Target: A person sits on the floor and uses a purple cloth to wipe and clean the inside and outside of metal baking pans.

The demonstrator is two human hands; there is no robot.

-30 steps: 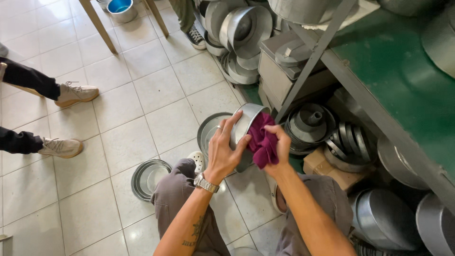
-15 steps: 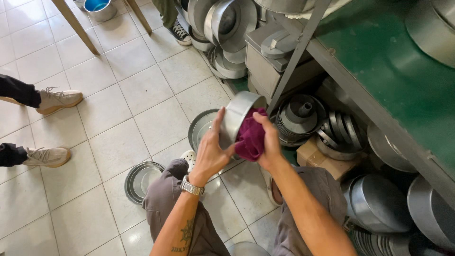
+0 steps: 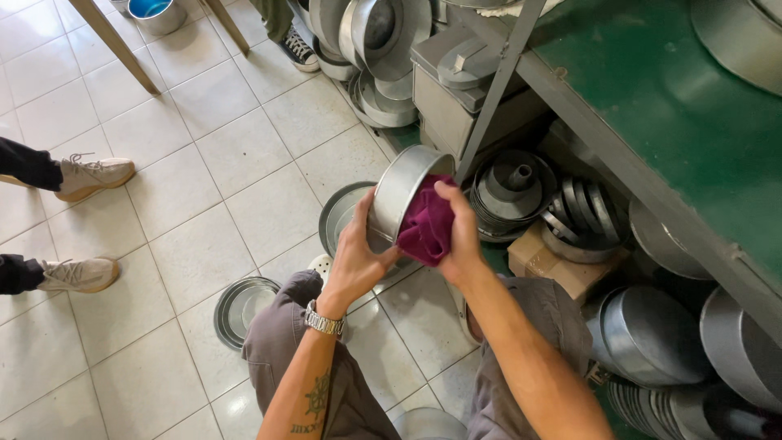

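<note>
My left hand (image 3: pixel 358 257) grips the outside wall of a round metal baking pan (image 3: pixel 405 186), tilted on its side above my knees. My right hand (image 3: pixel 458 232) presses a maroon cloth (image 3: pixel 427 226) into the open mouth of that pan. A metal watch sits on my left wrist. I am seated or crouched, grey trousers visible below.
Two round pans (image 3: pixel 240 307) (image 3: pixel 338 216) lie on the tiled floor. Stacks of metal pans and ring moulds (image 3: pixel 515 189) fill the space under a green-topped bench (image 3: pixel 668 106). A cardboard box (image 3: pixel 562 269) sits beside them. Another person's shoes (image 3: pixel 91 175) stand at left.
The pan has tipped further onto its side and the cloth has gone deeper inside it. My view has shifted slightly; both hands keep their hold.
</note>
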